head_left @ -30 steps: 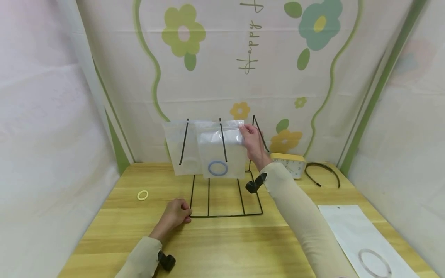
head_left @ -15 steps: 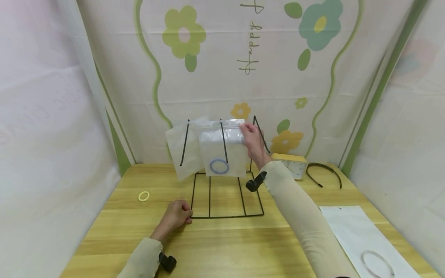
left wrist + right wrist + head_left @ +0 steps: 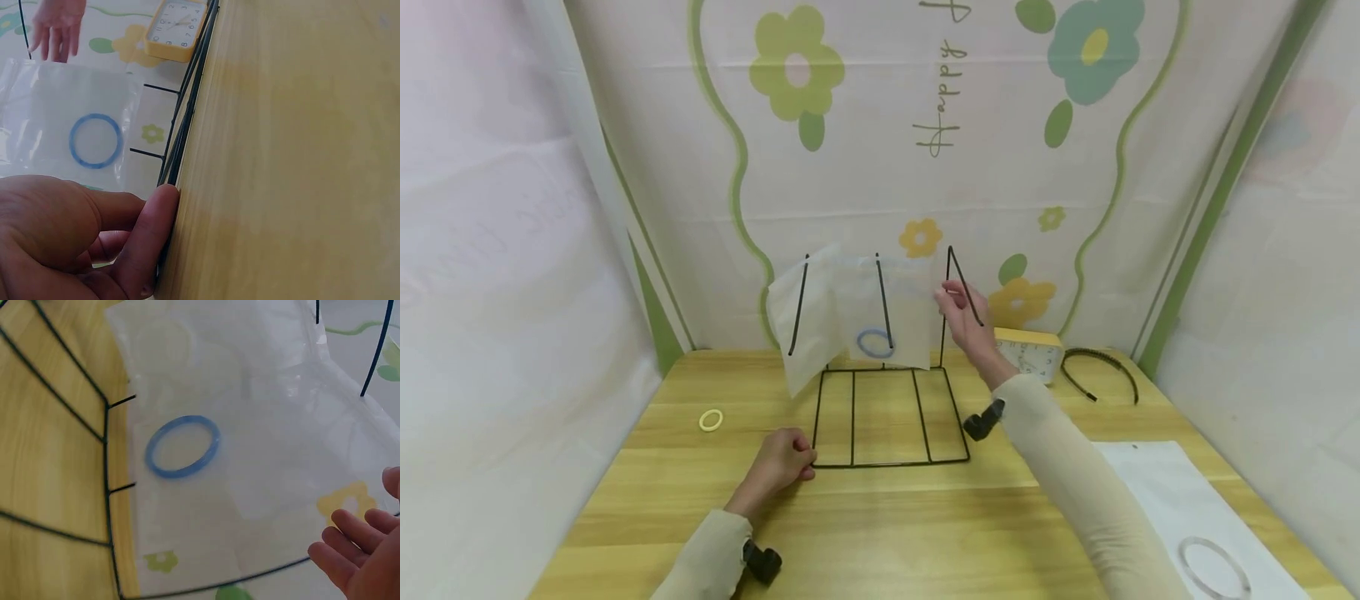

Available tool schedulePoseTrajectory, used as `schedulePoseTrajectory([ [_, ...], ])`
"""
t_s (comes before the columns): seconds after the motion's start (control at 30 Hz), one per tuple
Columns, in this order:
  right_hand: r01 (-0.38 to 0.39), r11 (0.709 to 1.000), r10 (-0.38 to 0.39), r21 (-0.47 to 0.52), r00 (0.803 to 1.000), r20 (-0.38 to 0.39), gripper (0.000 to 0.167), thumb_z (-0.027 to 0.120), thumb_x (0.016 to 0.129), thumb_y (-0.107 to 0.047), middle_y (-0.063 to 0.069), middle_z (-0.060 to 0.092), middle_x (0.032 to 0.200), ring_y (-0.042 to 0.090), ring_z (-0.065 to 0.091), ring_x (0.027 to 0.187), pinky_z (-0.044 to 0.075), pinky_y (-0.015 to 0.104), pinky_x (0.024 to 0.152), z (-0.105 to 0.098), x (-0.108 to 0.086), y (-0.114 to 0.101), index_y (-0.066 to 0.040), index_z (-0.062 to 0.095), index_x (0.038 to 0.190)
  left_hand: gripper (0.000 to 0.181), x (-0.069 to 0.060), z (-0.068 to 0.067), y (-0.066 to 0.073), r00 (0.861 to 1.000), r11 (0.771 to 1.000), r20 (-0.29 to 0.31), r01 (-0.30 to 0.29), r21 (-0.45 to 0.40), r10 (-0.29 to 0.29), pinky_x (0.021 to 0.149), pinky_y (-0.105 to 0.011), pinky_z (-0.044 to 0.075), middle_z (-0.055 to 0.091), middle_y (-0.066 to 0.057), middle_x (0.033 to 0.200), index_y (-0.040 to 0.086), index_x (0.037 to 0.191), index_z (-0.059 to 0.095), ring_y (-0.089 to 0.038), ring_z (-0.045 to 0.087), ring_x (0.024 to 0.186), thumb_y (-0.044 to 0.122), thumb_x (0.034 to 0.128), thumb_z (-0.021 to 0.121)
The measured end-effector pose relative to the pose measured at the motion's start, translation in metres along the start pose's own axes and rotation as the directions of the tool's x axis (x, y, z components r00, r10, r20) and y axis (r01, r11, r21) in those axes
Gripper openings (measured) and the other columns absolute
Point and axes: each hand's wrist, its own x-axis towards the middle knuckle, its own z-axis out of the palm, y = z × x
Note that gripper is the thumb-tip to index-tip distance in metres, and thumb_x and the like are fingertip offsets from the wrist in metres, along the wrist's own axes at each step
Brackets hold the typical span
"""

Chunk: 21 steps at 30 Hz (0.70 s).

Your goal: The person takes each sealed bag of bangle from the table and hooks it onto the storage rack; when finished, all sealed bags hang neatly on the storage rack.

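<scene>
A black wire display rack (image 3: 891,465) with forward-pointing prongs stands on the table. My left hand (image 3: 778,460) pinches its front left base corner, and in the left wrist view the thumb lies along the base wire. A clear zip bag (image 3: 910,317) with a blue bangle (image 3: 876,343) inside hangs at the middle prong. To its left another translucent bag (image 3: 805,321) hangs tilted at the left prong. My right hand (image 3: 967,321) is just right of the bangle bag, by the right prong, with its fingers extended and holding nothing in the right wrist view.
A yellow ring (image 3: 711,420) lies left of the rack. Behind the right arm are a yellow-framed clock (image 3: 1030,354) and a dark braided headband (image 3: 1099,360). At the right edge lies a white sheet-like pouch (image 3: 1157,479) with a pale ring (image 3: 1213,567).
My right hand has let go of the bangle bag and moved slightly right and down. The bag now hangs free farther back, and the left bag has swung askew. My left hand stays put.
</scene>
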Motion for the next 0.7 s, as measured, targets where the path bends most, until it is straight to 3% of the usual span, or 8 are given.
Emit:
schedulePoseTrajectory([
  [0.13,0.015,0.991,-0.019,-0.131,0.999,-0.028,0.043,0.057,0.098,-0.038,0.014,0.064,0.118,0.029,0.06,0.108,0.049,0.047,0.091,-0.026,-0.018,0.028,-0.005,0.059,0.125,0.015,0.001,0.0,0.001,1.0,1.0,0.001,0.009,-0.002,-0.009,0.052,-0.024,0.052,0.06,-0.009,0.075,0.002,0.077,0.058,-0.013,0.063,0.058,-0.002,0.0887,0.066],
  [0.23,-0.011,0.955,-0.002,-0.296,0.999,-0.042,0.05,0.056,0.097,-0.046,0.017,0.067,0.114,0.033,0.064,0.102,0.051,0.049,0.085,-0.051,-0.032,0.053,-0.004,0.059,0.125,0.015,0.0,0.0,0.001,1.0,1.0,0.0,0.017,-0.014,-0.017,0.053,-0.025,0.053,0.059,-0.009,0.076,0.002,0.077,0.057,-0.014,0.063,0.059,-0.003,0.0885,0.066],
  [0.43,-0.126,0.844,0.125,-0.521,0.991,-0.036,0.073,0.048,0.095,-0.062,0.023,0.063,0.123,0.039,0.062,0.107,0.049,0.054,0.084,-0.116,-0.062,0.09,-0.002,0.049,0.136,0.015,-0.002,-0.001,0.0,1.0,0.999,0.006,0.028,-0.033,-0.028,0.055,-0.026,0.054,0.059,-0.009,0.078,0.001,0.077,0.056,-0.014,0.062,0.061,-0.003,0.0891,0.065],
  [0.57,-0.186,0.752,0.222,-0.632,0.975,-0.023,0.087,0.042,0.092,-0.07,0.028,0.058,0.128,0.045,0.058,0.11,0.048,0.055,0.081,-0.153,-0.078,0.106,0.003,0.042,0.14,0.015,-0.002,-0.003,0.001,0.999,0.999,0.003,0.034,-0.03,-0.034,0.055,-0.026,0.054,0.059,-0.009,0.077,0.001,0.078,0.056,-0.014,0.062,0.061,-0.003,0.0895,0.065],
  [0.7,-0.22,0.66,0.309,-0.718,0.951,-0.008,0.093,0.043,0.092,-0.069,0.035,0.052,0.129,0.05,0.057,0.107,0.051,0.051,0.07,-0.192,-0.095,0.125,0.01,0.037,0.139,0.015,-0.001,-0.001,0.002,1.0,0.999,0.009,0.029,-0.037,-0.028,0.055,-0.026,0.054,0.059,-0.009,0.075,0.001,0.078,0.057,-0.014,0.062,0.061,-0.003,0.0892,0.065],
])
